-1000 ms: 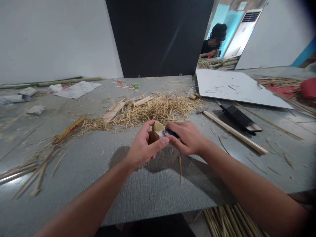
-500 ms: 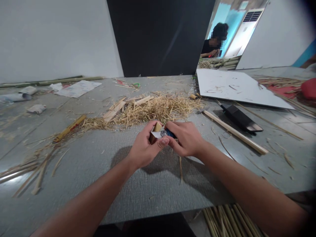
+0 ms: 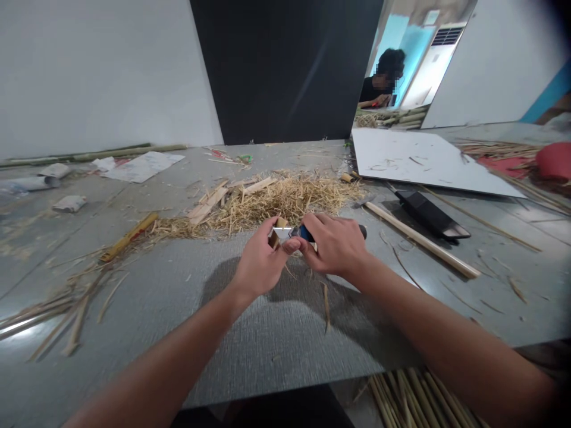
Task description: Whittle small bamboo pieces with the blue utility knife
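Observation:
Near the middle of the table, my left hand (image 3: 261,261) is closed round a short yellowish bamboo piece (image 3: 273,239), much of it hidden by the fingers. My right hand (image 3: 334,244) grips a knife (image 3: 307,232) with a blue and black handle, its dark end sticking out to the right. The shiny blade points left and lies against the bamboo piece. My left thumb is close to the base of the blade. Just beyond both hands spreads a heap of thin shavings (image 3: 285,199).
Split wood strips (image 3: 207,205) lie on the heap's left. A yellow tool (image 3: 129,238) is further left. To the right are a pale stick (image 3: 423,241), a black device (image 3: 430,214) and a white board (image 3: 428,157). A person (image 3: 386,77) sits far behind.
The knife has turned in my right hand, so its blade points more to the left and its handle end now shows. A thin curled shaving now hangs below my hands. The view has shifted slightly.

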`<control>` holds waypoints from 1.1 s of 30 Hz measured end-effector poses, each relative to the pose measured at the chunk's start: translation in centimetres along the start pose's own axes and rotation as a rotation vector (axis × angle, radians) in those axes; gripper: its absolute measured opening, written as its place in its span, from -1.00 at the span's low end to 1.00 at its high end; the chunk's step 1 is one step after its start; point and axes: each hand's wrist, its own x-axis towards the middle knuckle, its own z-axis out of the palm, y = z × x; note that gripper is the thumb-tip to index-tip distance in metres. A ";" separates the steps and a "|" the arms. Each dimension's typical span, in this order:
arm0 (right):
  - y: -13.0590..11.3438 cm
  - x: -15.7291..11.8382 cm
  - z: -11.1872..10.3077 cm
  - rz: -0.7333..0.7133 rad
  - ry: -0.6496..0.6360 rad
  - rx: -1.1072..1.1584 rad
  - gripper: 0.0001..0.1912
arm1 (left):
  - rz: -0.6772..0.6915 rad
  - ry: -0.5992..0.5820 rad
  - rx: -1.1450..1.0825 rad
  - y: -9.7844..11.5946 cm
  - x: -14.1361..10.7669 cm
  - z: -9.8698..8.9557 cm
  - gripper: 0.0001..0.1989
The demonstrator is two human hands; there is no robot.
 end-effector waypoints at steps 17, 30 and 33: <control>3.6 2.1 0.9 0.513 -0.108 0.126 -0.43 | -0.140 0.166 -0.238 -1.0 0.8 -0.8 -0.59; -2.6 3.5 0.7 -0.095 -0.143 0.205 -0.68 | -0.091 0.005 -0.418 -1.2 1.3 -2.0 -0.61; -2.5 3.0 0.9 -0.117 -0.151 0.215 -0.67 | -0.058 -0.020 -0.393 -1.2 1.2 -1.9 -0.65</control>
